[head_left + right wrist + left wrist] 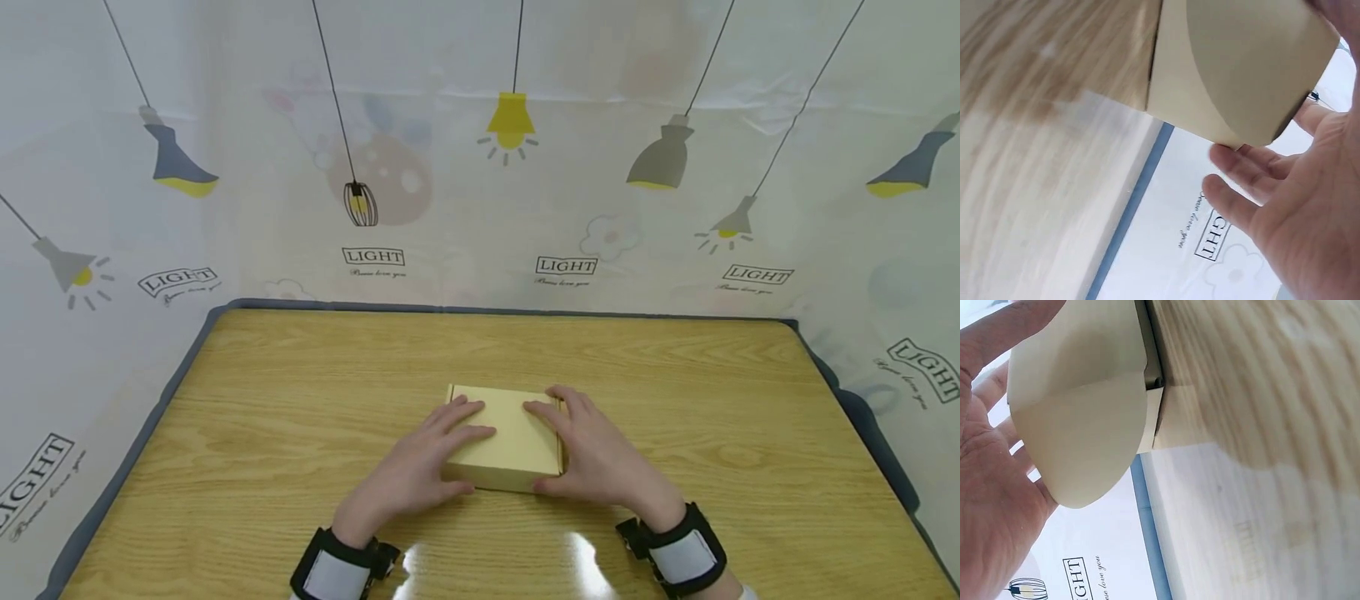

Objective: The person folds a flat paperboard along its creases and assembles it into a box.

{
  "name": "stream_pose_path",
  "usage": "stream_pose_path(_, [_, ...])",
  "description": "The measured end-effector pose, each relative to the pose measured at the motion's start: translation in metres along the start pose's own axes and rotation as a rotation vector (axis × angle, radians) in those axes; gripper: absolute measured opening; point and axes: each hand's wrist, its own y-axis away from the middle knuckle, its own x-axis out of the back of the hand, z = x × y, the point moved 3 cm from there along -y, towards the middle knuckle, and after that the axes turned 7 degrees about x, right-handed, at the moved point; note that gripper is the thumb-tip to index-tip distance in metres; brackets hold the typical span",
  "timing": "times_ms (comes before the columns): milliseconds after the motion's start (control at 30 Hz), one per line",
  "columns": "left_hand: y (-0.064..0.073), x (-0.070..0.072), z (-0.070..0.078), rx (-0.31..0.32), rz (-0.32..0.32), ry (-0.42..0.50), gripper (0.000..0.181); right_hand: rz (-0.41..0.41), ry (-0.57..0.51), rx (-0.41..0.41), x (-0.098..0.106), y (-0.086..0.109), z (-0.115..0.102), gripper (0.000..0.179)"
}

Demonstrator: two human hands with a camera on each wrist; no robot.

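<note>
A small pale yellow cardboard box (504, 433) lies on the wooden table with its lid down. My left hand (423, 467) holds it at the left end, fingers spread over the lid and thumb at the lower front corner. At the other end my right hand (588, 450) has its thumb on the front face, with fingers over the lid and the far right corner. In the left wrist view a rounded side flap (1085, 444) stands out beside the left palm. The right wrist view shows a rounded flap (1254, 62) against the box's right end, near the fingertips.
The wooden table (337, 375) has a dark blue-grey edge (450, 309) along its back and sides. A white cloth printed with lamps (450, 167) hangs behind and on both sides. Each wrist wears a black strap (337, 567) with a small camera.
</note>
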Motion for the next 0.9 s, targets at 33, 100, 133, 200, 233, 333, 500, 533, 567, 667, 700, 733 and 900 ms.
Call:
stream_pose_path(33, [0.0,0.0,0.0,0.002,-0.001,-0.003,0.075,0.001,-0.006,-0.001,0.0,0.0,0.001,0.099])
stream_pose_path(100, [0.0,0.0,0.001,0.005,-0.006,-0.01,0.076,0.004,-0.02,-0.002,-0.001,0.0,0.002,0.099])
stream_pose_path(133, [0.0,0.0,0.001,0.006,-0.008,-0.01,0.076,0.006,-0.026,-0.001,-0.001,0.0,0.003,0.099])
stream_pose_path(200, [0.0,0.001,0.002,0.008,-0.012,-0.01,0.076,0.01,-0.034,0.002,-0.001,0.001,0.003,0.098])
stream_pose_path(233, [0.001,0.001,0.002,0.01,-0.016,-0.012,0.075,0.014,-0.037,0.004,-0.001,0.001,0.003,0.098])
stream_pose_path(333, [0.001,0.001,0.004,0.006,-0.026,-0.019,0.075,0.026,-0.036,0.01,0.0,0.001,0.002,0.096])
stream_pose_path(500, [0.002,0.002,0.008,-0.003,-0.041,-0.036,0.075,0.03,-0.051,-0.003,0.001,0.001,0.001,0.095])
stream_pose_path(533, [0.003,0.002,0.009,-0.003,-0.041,-0.037,0.075,0.029,-0.058,-0.007,0.002,0.001,0.002,0.094])
stream_pose_path(567, [0.003,0.002,0.01,-0.001,-0.04,-0.039,0.076,0.027,-0.066,-0.012,0.002,0.001,0.002,0.094])
stream_pose_path(667, [0.003,0.003,0.012,-0.003,-0.032,-0.055,0.077,0.02,-0.097,-0.029,0.005,0.002,0.003,0.092])
stream_pose_path(700, [0.003,0.004,0.013,-0.007,-0.03,-0.063,0.078,0.018,-0.108,-0.032,0.007,0.002,0.003,0.092])
stream_pose_path(733, [0.003,0.004,0.014,-0.01,-0.026,-0.07,0.078,0.014,-0.117,-0.034,0.008,0.003,0.004,0.091])
stream_pose_path(900, [0.003,0.006,0.02,-0.042,0.003,-0.135,0.081,-0.012,-0.179,-0.046,0.015,0.005,0.006,0.09])
